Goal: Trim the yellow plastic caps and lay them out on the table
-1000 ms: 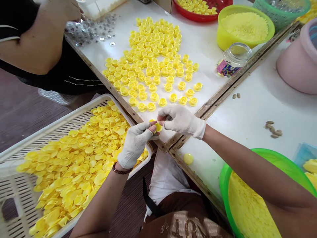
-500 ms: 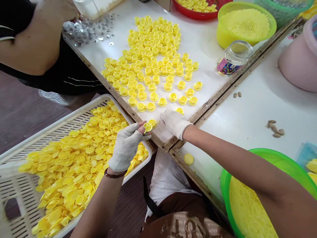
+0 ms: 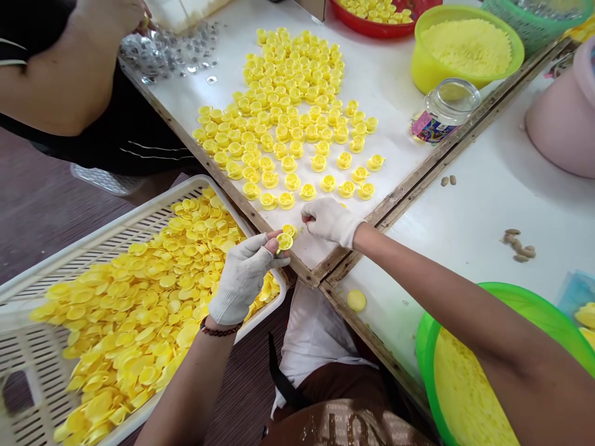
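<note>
One yellow cup (image 3: 284, 242) pinched between left fingers (image 3: 272, 246).

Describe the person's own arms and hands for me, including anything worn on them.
The left hand and right hand wear white knit gloves that leave some fingertips bare and end in close-fitting cuffs at the wrist. A dark reddish-brown bracelet circles the left wrist; none shows on the right. No sleeves cover the forearms.
</note>
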`<state>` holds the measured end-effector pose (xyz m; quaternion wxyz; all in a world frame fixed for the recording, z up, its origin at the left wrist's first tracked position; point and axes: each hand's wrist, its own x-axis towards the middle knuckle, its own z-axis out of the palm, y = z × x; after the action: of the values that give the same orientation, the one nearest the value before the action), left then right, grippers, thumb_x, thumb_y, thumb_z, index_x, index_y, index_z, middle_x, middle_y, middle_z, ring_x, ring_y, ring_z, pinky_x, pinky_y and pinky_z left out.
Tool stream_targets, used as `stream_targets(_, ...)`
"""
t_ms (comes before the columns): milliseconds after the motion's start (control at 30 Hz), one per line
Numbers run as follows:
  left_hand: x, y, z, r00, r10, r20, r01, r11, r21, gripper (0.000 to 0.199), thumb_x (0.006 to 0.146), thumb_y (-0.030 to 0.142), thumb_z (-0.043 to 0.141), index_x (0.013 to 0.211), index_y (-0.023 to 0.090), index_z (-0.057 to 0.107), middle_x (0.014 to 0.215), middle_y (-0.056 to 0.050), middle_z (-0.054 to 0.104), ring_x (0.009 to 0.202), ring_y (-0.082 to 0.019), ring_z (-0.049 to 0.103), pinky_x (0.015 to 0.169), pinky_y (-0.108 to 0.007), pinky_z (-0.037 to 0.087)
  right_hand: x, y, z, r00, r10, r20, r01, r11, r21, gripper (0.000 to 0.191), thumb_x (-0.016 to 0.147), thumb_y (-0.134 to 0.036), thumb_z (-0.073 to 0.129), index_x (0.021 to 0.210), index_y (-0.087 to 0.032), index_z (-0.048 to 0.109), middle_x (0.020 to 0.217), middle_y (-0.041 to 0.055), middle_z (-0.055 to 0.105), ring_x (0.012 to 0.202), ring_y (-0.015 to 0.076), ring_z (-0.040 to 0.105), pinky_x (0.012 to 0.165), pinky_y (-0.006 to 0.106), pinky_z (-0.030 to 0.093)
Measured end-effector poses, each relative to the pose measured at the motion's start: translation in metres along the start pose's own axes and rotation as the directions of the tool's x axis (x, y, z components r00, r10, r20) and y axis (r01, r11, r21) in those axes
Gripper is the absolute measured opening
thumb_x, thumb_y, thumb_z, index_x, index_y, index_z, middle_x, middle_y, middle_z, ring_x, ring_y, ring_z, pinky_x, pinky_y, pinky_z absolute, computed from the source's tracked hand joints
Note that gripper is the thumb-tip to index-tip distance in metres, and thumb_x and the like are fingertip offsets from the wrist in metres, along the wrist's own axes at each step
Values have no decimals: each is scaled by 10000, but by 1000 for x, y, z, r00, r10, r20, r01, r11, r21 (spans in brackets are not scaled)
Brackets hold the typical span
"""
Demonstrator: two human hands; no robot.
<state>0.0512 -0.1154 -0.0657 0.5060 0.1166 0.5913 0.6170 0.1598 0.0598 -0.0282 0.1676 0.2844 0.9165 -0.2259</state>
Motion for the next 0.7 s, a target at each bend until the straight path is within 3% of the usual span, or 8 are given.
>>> stream_targets(100,2,-1,3,1000,12,14,-13,1000,26,455,709,437,926,1037,141,816,955,-79,788,738,-182,746,755,-335,668,-17,-1,-7,996,-84,-32,90,948,306,259,897,-91,553,1068,-121,745,909,29,765,745,108,688,672,192,504)
stream_targets(200,4,-2,9,999,21,50,-21,1000,-1,430,719,432,923,1029,152,821,991,-76,793,748,-173,746,751,-320,667,-27,-6,-8,983,-166,-83,181,769,613,179,885,-97,584,950,-113,750,759,3,709,634,87,631,615,193,494)
stream_targets(300,5,-1,13,998,15,56,-13,999,-39,454,705,417,936,1049,146,815,985,-76,792,781,-177,753,766,-314,668,-24,-6,-5,985,-130,-117,175,689,703,187,903,-105,568,934,-117,752,767,9,703,633,93,635,613,206,509)
stream_targets(367,4,1,13,999,9,39,-7,998,-63,478,692,407,946,1066,142,809,976,-72,790,791,-177,757,784,-317,669,-17,-1,0,989,-53,-139,132,747,652,220,930,-96,535,977,-111,749,847,33,724,673,104,661,642,217,519)
stream_targets(433,3,2,11,1000,4,20,-2,996,-89,487,676,394,957,1065,143,806,984,-69,790,797,-176,761,794,-314,671,-8,4,6,991,-20,-132,78,890,449,231,938,-80,538,1026,-109,749,928,54,743,760,124,680,704,229,512)
stream_targets(500,2,2,7,1000,-6,8,7,993,-115,480,663,378,965,1051,146,804,988,-71,791,798,-175,763,791,-307,673,0,7,14,995,-21,-93,41,976,214,225,920,-79,590,1074,-112,751,997,78,757,858,159,682,756,248,490)
stream_targets(567,1,1,3,1000,-18,9,19,990,-140,467,661,365,968,1041,149,803,993,-72,791,794,-171,764,794,-303,674,8,6,20,997,-36,-65,41,996,84,239,904,-90,625,1106,-114,750,1090,113,753,945,199,675,785,273,471)
stream_targets(700,1,1,-2,1000,-17,27,20,989,-144,441,674,357,962,1025,145,800,994,-72,786,761,-164,759,773,-305,679,15,2,25,997,-71,-39,72,997,30,232,924,-85,579,1055,-109,769,1172,154,733,1013,234,667,815,299,447)
